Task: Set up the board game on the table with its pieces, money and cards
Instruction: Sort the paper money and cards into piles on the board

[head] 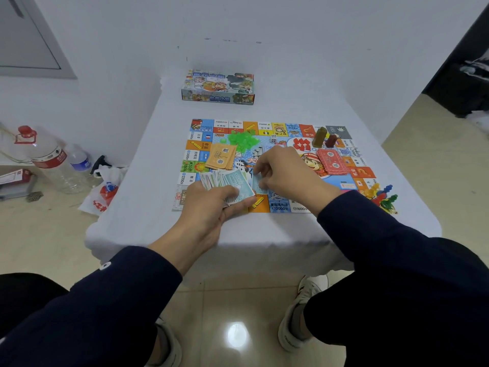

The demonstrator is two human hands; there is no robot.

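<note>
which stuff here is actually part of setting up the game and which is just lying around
Part of the job:
game board
play money fanned in the left hand, one note pinched by the right hand
orange cards
red cards
green houses
die
pawns
game box

Lying about:
water bottles
plastic bag

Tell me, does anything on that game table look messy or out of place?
Slightly. The coloured pawns lie in a jumbled heap at the board's near right corner, partly off it. The orange cards sit tilted, not squared up. Nothing looks damaged.
</note>
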